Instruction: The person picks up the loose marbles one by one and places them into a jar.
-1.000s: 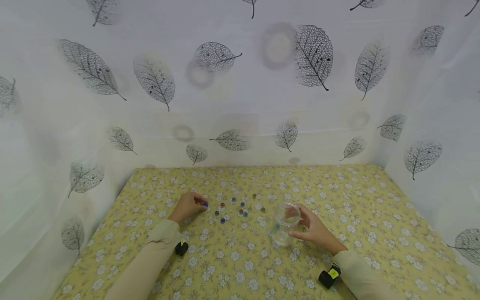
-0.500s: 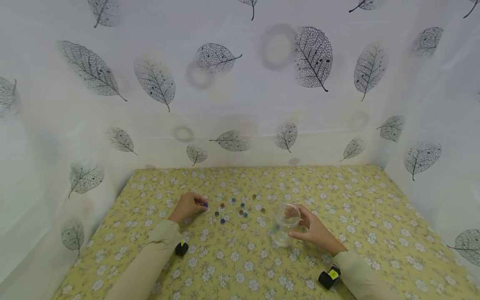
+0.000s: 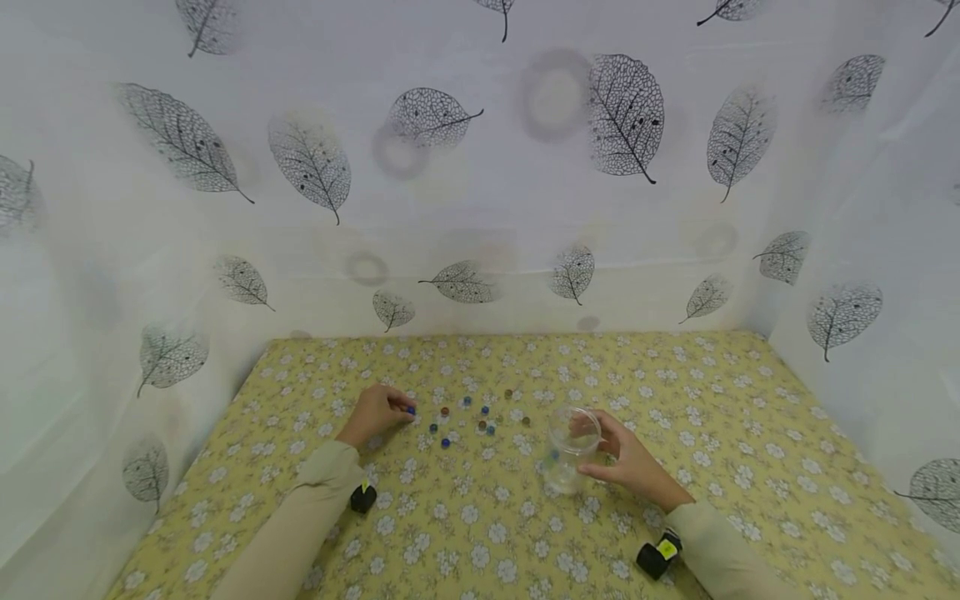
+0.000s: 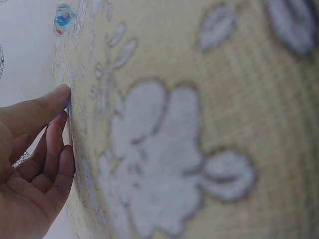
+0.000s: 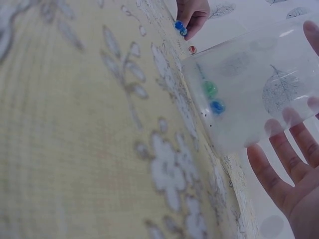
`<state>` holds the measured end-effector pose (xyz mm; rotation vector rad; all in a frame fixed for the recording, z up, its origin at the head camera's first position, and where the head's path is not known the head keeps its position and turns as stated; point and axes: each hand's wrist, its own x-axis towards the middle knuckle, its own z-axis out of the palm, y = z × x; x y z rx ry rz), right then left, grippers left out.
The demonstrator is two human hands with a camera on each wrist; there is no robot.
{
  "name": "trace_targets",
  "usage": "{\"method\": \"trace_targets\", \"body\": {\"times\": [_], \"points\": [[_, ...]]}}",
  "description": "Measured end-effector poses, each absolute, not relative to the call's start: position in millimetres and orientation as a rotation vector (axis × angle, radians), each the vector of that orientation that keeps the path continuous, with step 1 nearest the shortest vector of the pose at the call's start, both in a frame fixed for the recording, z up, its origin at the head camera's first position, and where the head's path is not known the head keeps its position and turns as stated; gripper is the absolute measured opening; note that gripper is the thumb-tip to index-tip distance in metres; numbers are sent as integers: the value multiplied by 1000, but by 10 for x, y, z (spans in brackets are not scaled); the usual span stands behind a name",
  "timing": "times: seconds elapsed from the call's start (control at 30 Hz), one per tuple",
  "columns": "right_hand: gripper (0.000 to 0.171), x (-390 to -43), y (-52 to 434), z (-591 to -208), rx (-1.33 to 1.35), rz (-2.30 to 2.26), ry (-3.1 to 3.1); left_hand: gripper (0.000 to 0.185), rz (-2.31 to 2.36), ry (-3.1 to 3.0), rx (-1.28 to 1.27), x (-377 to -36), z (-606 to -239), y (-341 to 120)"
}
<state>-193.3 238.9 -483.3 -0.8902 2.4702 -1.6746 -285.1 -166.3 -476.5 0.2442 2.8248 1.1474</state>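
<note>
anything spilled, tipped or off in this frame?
Nothing stands out. The clear cup stands upright in the right hand with two marbles inside. The loose marbles are scattered on the tablecloth; the left hand pinches a blue marble.

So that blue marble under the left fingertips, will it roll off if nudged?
Probably: the blue marble is small, round and glossy, so it may slip from the left hand. The flat tablecloth shows no rim; its weave might slow it.

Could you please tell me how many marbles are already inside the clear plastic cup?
2: a small green glass marble and a blue one lie at the bottom of the clear plastic cup; others may be hidden.
</note>
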Motion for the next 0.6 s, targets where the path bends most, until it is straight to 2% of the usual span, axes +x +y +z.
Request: {"method": "trace_targets", "body": {"times": [0.6], "points": [[64,-1918,2380,-4806,-870,-1681,2474,14,1199,2782,223,-2903,-4780,-1708]]}}
